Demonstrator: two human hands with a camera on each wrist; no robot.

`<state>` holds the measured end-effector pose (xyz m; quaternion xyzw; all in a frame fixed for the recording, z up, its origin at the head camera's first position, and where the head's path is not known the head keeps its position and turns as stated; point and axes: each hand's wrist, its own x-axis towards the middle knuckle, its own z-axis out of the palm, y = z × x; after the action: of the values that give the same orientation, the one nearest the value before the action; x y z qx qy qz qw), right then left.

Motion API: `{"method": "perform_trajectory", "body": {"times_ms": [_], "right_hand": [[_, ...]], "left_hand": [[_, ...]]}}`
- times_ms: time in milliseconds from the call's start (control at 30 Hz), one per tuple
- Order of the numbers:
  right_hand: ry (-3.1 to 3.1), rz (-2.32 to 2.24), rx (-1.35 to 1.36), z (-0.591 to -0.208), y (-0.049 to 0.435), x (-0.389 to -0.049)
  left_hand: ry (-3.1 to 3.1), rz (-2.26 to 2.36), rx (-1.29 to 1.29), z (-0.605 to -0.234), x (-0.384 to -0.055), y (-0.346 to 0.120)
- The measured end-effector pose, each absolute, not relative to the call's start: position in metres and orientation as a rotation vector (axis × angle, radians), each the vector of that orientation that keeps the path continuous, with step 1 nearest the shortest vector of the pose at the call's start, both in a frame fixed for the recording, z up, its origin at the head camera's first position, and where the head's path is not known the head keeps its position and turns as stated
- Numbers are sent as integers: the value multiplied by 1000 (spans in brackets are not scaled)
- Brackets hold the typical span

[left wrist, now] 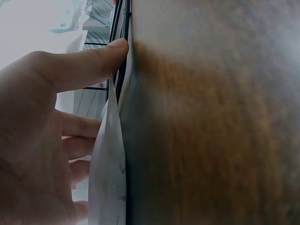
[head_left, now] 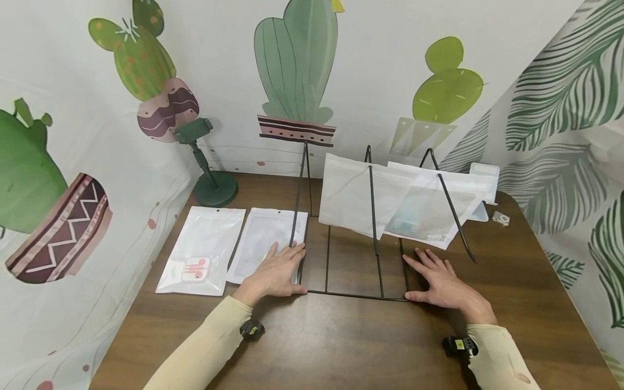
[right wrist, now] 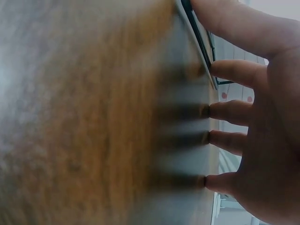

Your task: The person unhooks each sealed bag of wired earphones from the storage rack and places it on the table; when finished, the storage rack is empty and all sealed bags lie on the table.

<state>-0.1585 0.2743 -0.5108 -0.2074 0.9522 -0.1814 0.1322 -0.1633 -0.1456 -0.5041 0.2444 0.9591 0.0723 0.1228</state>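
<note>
A black wire rack point(head_left: 353, 295) stands on the brown table, with two translucent white zip bags, a left one point(head_left: 343, 195) and a right one point(head_left: 439, 216), on its raised arms. My left hand point(head_left: 278, 273) lies with spread fingers at the rack's front left corner, its thumb point(left wrist: 110, 54) against the base wire. Under those fingers is a flat white zip bag point(head_left: 258, 238). At the front right corner, my right hand point(head_left: 443, 284) has its fingers extended, thumb at the wire. Its other fingertips touch the table in the right wrist view.
Left of the flat bag lies another white zip bag point(head_left: 209, 238) holding pink-and-white earphones point(head_left: 196, 268). A dark green stand point(head_left: 214, 189) is at the back left. Behind the rack's right side are a pale blue package point(head_left: 484, 172) and a small clear packet point(head_left: 501, 218).
</note>
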Motion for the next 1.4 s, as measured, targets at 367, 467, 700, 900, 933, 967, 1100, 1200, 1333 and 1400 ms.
{"method": "perform_trajectory", "body": {"times_ms": [367, 467, 700, 900, 933, 967, 1100, 1200, 1333, 1400], "right_hand": [[2840, -476, -625, -511, 270, -160], [2911, -466, -658, -511, 268, -161], [3031, -627, -689, -509, 263, -162], [3143, -766, -729, -507, 256, -163], [3153, -778, -737, -507, 255, -162], [3162, -787, -746, -506, 254, -162], [3188, -833, -749, -506, 250, -161], [3209, -869, -744, -506, 248, -160], [3209, -929, -728, -505, 244, -159], [3198, -959, -721, -503, 241, -159]], "left_hand": [[2796, 226, 726, -504, -162, -148], [2799, 230, 725, -505, -162, -148], [2805, 242, 734, -506, -162, -148], [2807, 238, 723, -505, -162, -149], [2810, 233, 721, -505, -162, -149], [2812, 230, 719, -505, -162, -150], [2815, 225, 719, -506, -162, -150], [2814, 220, 723, -506, -163, -149], [2807, 222, 728, -506, -164, -148], [2798, 227, 723, -506, -164, -148]]}}
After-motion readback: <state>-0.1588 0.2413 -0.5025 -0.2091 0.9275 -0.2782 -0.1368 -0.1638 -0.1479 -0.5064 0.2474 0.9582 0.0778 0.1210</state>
